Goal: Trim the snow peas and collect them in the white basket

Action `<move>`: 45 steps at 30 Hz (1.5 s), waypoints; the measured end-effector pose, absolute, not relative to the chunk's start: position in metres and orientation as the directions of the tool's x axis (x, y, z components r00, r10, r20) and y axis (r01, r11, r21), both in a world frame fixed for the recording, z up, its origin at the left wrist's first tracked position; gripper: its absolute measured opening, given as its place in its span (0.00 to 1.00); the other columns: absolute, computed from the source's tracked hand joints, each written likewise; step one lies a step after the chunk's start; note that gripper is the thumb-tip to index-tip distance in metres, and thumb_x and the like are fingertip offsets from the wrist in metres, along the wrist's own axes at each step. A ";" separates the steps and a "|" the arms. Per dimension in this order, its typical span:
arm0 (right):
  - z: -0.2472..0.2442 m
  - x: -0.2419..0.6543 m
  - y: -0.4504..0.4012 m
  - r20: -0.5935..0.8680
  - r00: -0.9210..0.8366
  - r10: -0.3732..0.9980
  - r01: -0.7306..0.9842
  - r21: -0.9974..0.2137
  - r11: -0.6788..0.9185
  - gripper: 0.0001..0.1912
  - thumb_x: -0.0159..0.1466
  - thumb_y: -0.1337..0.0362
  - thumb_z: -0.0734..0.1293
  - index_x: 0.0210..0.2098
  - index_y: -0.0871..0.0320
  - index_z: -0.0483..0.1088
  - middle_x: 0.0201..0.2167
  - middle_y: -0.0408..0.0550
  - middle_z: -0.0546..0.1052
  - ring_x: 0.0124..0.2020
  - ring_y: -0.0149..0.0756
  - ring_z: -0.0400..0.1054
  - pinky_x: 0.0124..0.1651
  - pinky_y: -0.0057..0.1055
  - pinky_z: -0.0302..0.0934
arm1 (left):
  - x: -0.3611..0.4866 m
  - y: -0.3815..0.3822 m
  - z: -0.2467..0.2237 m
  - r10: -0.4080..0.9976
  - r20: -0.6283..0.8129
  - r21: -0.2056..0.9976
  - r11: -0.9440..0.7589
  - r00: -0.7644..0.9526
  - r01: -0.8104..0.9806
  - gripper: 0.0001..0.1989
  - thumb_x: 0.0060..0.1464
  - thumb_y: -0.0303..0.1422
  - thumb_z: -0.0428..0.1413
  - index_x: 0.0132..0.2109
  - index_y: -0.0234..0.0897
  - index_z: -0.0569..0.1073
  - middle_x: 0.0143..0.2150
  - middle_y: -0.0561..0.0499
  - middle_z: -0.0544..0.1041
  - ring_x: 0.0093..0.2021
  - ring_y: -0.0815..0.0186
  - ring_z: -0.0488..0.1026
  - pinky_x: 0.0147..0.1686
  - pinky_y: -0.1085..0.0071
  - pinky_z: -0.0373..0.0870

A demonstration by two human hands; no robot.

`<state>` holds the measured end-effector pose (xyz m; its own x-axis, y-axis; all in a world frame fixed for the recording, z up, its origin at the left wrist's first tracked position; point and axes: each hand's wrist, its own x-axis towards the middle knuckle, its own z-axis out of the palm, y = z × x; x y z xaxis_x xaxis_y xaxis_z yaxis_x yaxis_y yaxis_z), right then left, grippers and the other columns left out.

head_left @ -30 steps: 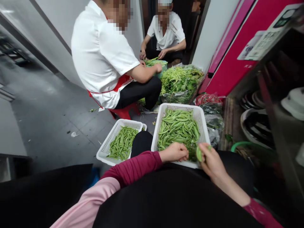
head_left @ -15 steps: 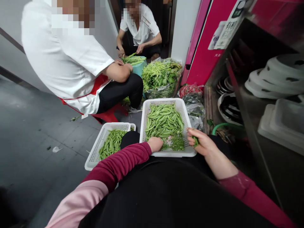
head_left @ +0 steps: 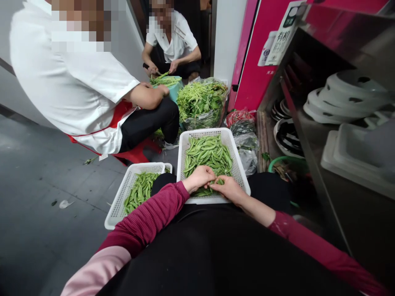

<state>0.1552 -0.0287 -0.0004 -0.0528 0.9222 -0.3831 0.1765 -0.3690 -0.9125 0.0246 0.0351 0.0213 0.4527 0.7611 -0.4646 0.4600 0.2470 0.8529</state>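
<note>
A white perforated basket [head_left: 243, 181] rests on my lap, with green pea pods [head_left: 206, 150] piled inside. Over its near part, my left hand [head_left: 200, 177] is closed in a pinch, its fingertips meeting those of my right hand. My right hand [head_left: 228, 188] is closed around a green pod [head_left: 220, 181], part of which shows between the fingers. Whether my left fingers also grip this pod is too small to tell. A second white basket [head_left: 115, 213] with more pods [head_left: 140, 191] stands low at the left, beside my knee.
A person in white [head_left: 74, 82] sits on a red stool [head_left: 135, 154] at the left; another squats behind a teal container [head_left: 174, 90]. Bagged greens [head_left: 202, 100] stand beyond my basket. At the right are a green-rimmed basket [head_left: 274, 162] and a metal shelf [head_left: 308, 160] with white containers [head_left: 345, 98].
My right hand has moved left from the basket's right edge to its near middle. My left hand has risen from the pods to meet it. The view has shifted slightly right.
</note>
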 end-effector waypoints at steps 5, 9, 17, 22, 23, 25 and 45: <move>0.006 0.166 -0.025 -0.414 -0.145 0.899 -0.148 -0.889 -0.433 0.12 0.49 0.58 0.67 0.22 0.60 0.63 0.08 0.34 0.59 0.09 0.21 0.48 0.12 0.20 0.40 | 0.023 0.028 0.035 0.762 -0.364 0.898 0.135 0.536 0.418 0.14 0.52 0.40 0.46 0.32 0.32 0.66 0.18 0.56 0.64 0.15 0.76 0.60 0.16 0.79 0.59; 0.010 0.179 -0.026 -0.447 -0.170 0.878 -0.400 -0.784 -0.476 0.12 0.48 0.60 0.69 0.22 0.60 0.62 0.14 0.37 0.66 0.10 0.20 0.50 0.13 0.21 0.39 | 0.012 0.015 0.041 0.733 -0.155 0.757 -0.343 0.663 0.556 0.13 0.54 0.37 0.45 0.33 0.34 0.68 0.23 0.54 0.68 0.22 0.73 0.64 0.24 0.77 0.62; 0.013 0.180 -0.031 -0.458 -0.205 0.865 -0.462 -0.734 -0.498 0.09 0.49 0.64 0.68 0.22 0.61 0.63 0.17 0.39 0.67 0.11 0.19 0.50 0.13 0.20 0.38 | 0.016 -0.005 0.042 0.594 0.032 0.313 -0.770 0.804 0.556 0.12 0.56 0.32 0.40 0.34 0.33 0.66 0.29 0.48 0.69 0.28 0.68 0.68 0.30 0.74 0.64; 0.022 0.185 -0.041 -0.455 -0.372 0.809 -0.397 -0.710 -0.581 0.06 0.50 0.66 0.66 0.23 0.62 0.65 0.17 0.40 0.66 0.12 0.19 0.51 0.13 0.20 0.39 | 0.018 0.003 0.029 0.673 0.089 0.394 -0.701 0.734 0.595 0.09 0.50 0.30 0.45 0.27 0.33 0.67 0.24 0.51 0.68 0.25 0.69 0.66 0.28 0.75 0.62; 0.024 0.188 -0.043 -0.448 -0.425 0.787 -0.378 -0.702 -0.604 0.05 0.50 0.67 0.66 0.25 0.63 0.65 0.17 0.40 0.66 0.12 0.19 0.51 0.13 0.20 0.39 | 0.018 0.010 0.024 0.738 0.071 0.439 -0.627 0.671 0.644 0.09 0.49 0.29 0.45 0.26 0.34 0.68 0.23 0.51 0.68 0.25 0.70 0.65 0.28 0.75 0.61; 0.025 0.195 -0.048 -0.426 -0.517 0.742 -0.361 -0.677 -0.641 0.05 0.52 0.67 0.65 0.27 0.63 0.66 0.17 0.40 0.65 0.12 0.19 0.50 0.13 0.19 0.39 | 0.014 0.029 0.014 0.859 0.000 0.501 -0.443 0.512 0.744 0.09 0.49 0.28 0.45 0.27 0.33 0.69 0.22 0.52 0.68 0.24 0.70 0.65 0.27 0.76 0.61; 0.047 0.213 -0.030 -0.149 -0.423 0.894 0.466 -0.882 0.074 0.12 0.53 0.56 0.65 0.26 0.59 0.71 0.22 0.40 0.70 0.25 0.28 0.61 0.29 0.24 0.54 | 0.042 0.044 0.079 0.217 -0.215 0.614 -0.728 0.952 0.305 0.08 0.50 0.31 0.48 0.28 0.35 0.69 0.20 0.53 0.67 0.21 0.73 0.62 0.24 0.78 0.59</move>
<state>0.2131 -0.0304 0.0474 -0.4233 0.8937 -0.1486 0.4660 0.0741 -0.8817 0.0419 0.0442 0.0793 0.9521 0.2172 -0.2151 0.3048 -0.7279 0.6142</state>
